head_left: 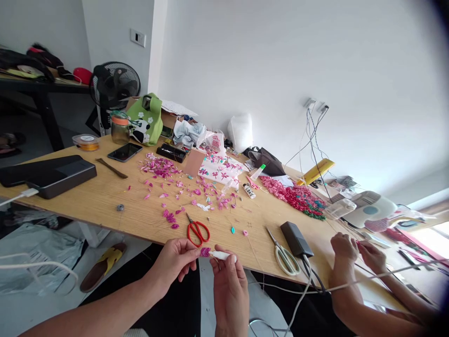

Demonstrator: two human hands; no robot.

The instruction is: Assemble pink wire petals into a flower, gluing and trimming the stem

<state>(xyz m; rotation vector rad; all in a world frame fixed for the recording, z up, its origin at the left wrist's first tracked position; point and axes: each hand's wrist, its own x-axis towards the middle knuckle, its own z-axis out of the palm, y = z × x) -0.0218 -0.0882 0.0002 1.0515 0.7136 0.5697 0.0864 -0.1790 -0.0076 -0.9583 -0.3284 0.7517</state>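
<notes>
Left of the red scissors [195, 224], beyond loose petals, a black case [63, 175] and a phone [125, 152] are set on the table [140, 210]. Nearer the scissors, a petal heap [159, 167] is spread toward the far side. Just on the near side of the scissors' handles, a purple flower [205, 252] is pinched between thumb and fingertips of the left hand [178, 260], closed to a narrow grip. Slightly right of the handles, a white tube [220, 255] is held between thumb and fingers of the right hand [229, 285], part-curled, with its tip directed at the flower; contact cannot be confirmed. The step in hand is judged to be tip-to-flower alignment. For any move from this position, a steady flower, a level tube and light, controlled pressure are required. Farther right of the scissors, shears [286, 260], an adapter [296, 238] and a co-worker's hands [372, 256] are located.
</notes>
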